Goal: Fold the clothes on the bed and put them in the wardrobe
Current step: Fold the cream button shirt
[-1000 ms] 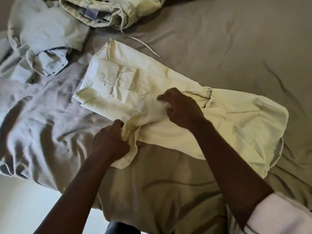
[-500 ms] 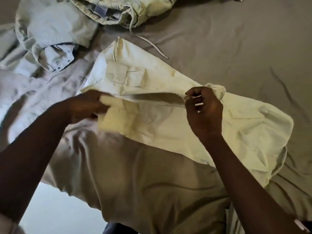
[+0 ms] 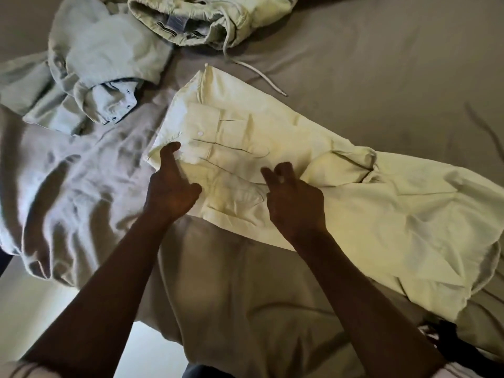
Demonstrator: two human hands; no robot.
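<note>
Left hand (image 3: 171, 189) and right hand (image 3: 293, 203), fingers loosely spread and gripping nothing, rest on the part-folded pale yellow shirt (image 3: 368, 219), which lies on the bed (image 3: 381, 64) from centre toward 4 o'clock. Crumpled grey-green shirt (image 3: 103, 53) at 10 o'clock; drawstring garment (image 3: 207, 20) at 12 o'clock.

- The spread shirt (image 3: 354, 214) is showing a plain pale yellow all over, with one white button (image 3: 200, 133).
- The crumpled shirt (image 3: 109, 50) is showing a pale grey-green, with dark buttons (image 3: 128, 106).
- The drawstring garment (image 3: 207, 17) is showing a yellow-green, with a white cord (image 3: 261, 75).
- The bed sheet (image 3: 381, 64) is looking plain grey-brown.
- The blanket (image 3: 68, 186) is looking light grey.
</note>
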